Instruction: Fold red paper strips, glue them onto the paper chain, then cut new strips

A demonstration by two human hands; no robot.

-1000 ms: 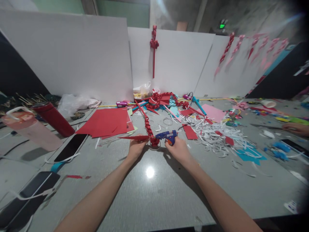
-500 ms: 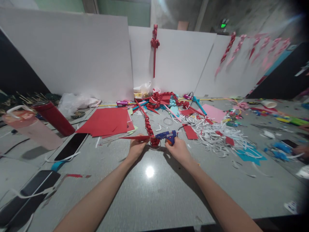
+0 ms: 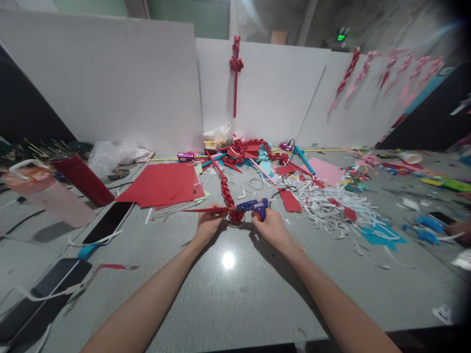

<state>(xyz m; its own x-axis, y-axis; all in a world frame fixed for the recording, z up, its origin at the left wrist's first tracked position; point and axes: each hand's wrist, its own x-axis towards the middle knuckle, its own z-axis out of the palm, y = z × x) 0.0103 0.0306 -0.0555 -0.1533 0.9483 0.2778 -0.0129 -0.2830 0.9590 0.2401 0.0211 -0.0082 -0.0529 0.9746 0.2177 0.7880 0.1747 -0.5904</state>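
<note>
My right hand (image 3: 271, 228) is wrapped round a blue glue gun (image 3: 253, 206), its nozzle pointing left. The nozzle meets the near end of the red paper pieces. My left hand (image 3: 209, 225) pinches a pointed red paper strip (image 3: 206, 210) that sticks out to the left. Between the hands, a twisted red paper chain (image 3: 227, 191) runs away from me along the table. A curled red paper piece (image 3: 236, 215) sits at its near end over a clear ring (image 3: 235, 224). The exact contact at the nozzle tip is too small to make out.
Red paper sheets (image 3: 165, 181) lie at the left, near a phone (image 3: 110, 223), a red bottle (image 3: 81, 179) and a pink bottle (image 3: 51, 196). White paper shreds (image 3: 331, 206) pile up at the right. White panels (image 3: 257, 93) stand behind. Another person's hand (image 3: 459, 228) shows at the right edge.
</note>
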